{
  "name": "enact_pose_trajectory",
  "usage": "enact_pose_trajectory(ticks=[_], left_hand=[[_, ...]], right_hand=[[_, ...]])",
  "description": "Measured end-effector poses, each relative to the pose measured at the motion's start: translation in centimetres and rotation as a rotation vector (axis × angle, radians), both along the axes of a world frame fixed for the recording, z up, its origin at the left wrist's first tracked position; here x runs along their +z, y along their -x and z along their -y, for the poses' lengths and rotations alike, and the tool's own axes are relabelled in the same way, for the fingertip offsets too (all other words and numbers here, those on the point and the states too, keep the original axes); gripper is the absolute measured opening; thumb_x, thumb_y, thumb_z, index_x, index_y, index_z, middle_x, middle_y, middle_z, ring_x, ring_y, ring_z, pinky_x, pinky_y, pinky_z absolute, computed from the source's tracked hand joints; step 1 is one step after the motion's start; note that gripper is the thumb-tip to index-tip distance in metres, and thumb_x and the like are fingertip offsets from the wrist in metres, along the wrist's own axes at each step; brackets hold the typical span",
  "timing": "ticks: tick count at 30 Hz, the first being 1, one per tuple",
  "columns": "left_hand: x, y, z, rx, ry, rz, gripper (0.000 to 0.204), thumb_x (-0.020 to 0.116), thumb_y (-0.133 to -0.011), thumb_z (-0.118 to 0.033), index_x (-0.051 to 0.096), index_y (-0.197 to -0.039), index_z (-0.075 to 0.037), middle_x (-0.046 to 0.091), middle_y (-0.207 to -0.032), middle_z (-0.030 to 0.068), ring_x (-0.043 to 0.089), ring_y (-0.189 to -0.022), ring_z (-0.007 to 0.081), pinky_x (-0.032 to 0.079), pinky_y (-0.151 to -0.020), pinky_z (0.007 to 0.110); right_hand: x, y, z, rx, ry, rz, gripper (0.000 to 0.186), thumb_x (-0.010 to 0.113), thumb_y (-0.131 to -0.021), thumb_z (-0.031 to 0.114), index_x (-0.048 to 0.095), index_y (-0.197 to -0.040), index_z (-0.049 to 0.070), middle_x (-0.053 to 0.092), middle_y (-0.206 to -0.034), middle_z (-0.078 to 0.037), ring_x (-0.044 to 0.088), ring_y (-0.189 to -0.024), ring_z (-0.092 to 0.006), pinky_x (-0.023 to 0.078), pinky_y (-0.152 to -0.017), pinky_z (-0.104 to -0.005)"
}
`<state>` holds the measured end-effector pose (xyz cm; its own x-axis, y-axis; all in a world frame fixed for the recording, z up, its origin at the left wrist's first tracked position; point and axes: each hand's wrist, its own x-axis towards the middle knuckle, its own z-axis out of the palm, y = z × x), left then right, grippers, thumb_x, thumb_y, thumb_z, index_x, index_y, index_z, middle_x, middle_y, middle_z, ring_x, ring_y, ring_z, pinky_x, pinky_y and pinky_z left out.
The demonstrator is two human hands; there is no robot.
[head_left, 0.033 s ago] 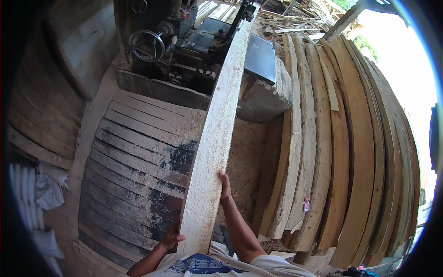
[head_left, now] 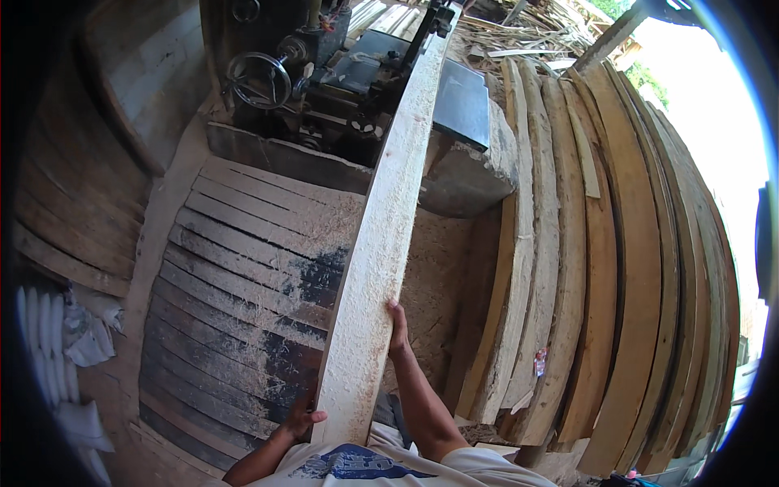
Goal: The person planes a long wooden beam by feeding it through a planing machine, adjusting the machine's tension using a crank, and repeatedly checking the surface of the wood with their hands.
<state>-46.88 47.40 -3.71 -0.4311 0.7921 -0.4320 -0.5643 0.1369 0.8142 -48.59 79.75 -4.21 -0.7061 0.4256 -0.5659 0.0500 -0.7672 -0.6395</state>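
Observation:
A long, pale, sawdust-covered wooden beam (head_left: pixel 375 260) runs from my body away to the machine's dark table. My left hand (head_left: pixel 305 420) grips its near end on the left side, with the thumb against the edge and the other fingers hidden beneath. Farther along, my right hand (head_left: pixel 398 325) holds the right edge, its thumb up at the side and its fingers under the wood. At the far end, the beam lies along a dark metal fence (head_left: pixel 415 49) on the woodworking machine.
The machine has a chrome handwheel (head_left: pixel 266 79) and a grey side table (head_left: pixel 461 104) over a concrete base. A slatted wooden platform (head_left: pixel 235 300) strewn with sawdust lies left. Long planks (head_left: pixel 600 268) lean in a row at right. White sacks (head_left: pixel 85 341) lie far left.
The view has shifted very slightly. Both hands keep the same hold, and the beam shows no clear movement.

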Motion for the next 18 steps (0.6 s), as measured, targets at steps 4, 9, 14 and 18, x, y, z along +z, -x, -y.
enact_pose_trajectory(ticks=[4, 9, 14, 18], left_hand=[[1.8, 5.1, -5.1, -0.051, 0.060, 0.137, 0.111, 0.076, -0.065, -0.048, 0.022, -0.151, -0.003, 0.035, -0.149, 0.0160, 0.033, -0.136, 0.0288, 0.025, -0.112, 0.040], [2.5, 10.8, -12.1, -0.026, -0.046, 0.049, 0.109, 0.075, -0.064, -0.049, 0.025, -0.149, -0.002, 0.035, -0.148, 0.0172, 0.033, -0.136, 0.0285, 0.023, -0.113, 0.041], [3.9, 17.3, -18.8, 0.000, -0.066, -0.143, 0.109, 0.073, -0.064, -0.053, 0.027, -0.148, 0.000, 0.036, -0.148, 0.0187, 0.033, -0.137, 0.0286, 0.023, -0.113, 0.040], [3.6, 21.6, -23.4, -0.034, -0.023, -0.159, 0.107, 0.071, -0.066, -0.053, 0.028, -0.147, 0.002, 0.037, -0.147, 0.0196, 0.033, -0.137, 0.0291, 0.022, -0.113, 0.039]], right_hand=[[-0.2, 4.4, -5.1, 0.016, 0.046, -0.014, 0.076, 0.056, -0.084, 0.055, 0.045, -0.135, 0.000, 0.060, -0.119, -0.017, 0.060, -0.105, -0.0264, 0.048, -0.090, -0.0370], [-0.6, 9.8, -11.2, -0.007, 0.018, -0.013, 0.075, 0.057, -0.084, 0.055, 0.045, -0.135, 0.001, 0.059, -0.119, -0.017, 0.059, -0.105, -0.0268, 0.047, -0.091, -0.0385], [0.5, 15.9, -17.2, -0.004, 0.030, -0.049, 0.072, 0.056, -0.085, 0.054, 0.048, -0.132, 0.000, 0.061, -0.117, -0.016, 0.059, -0.102, -0.0252, 0.046, -0.091, -0.0364], [0.3, 20.0, -22.0, -0.029, 0.006, -0.045, 0.073, 0.056, -0.086, 0.055, 0.047, -0.133, 0.001, 0.060, -0.119, -0.015, 0.058, -0.105, -0.0244, 0.045, -0.092, -0.0361]])
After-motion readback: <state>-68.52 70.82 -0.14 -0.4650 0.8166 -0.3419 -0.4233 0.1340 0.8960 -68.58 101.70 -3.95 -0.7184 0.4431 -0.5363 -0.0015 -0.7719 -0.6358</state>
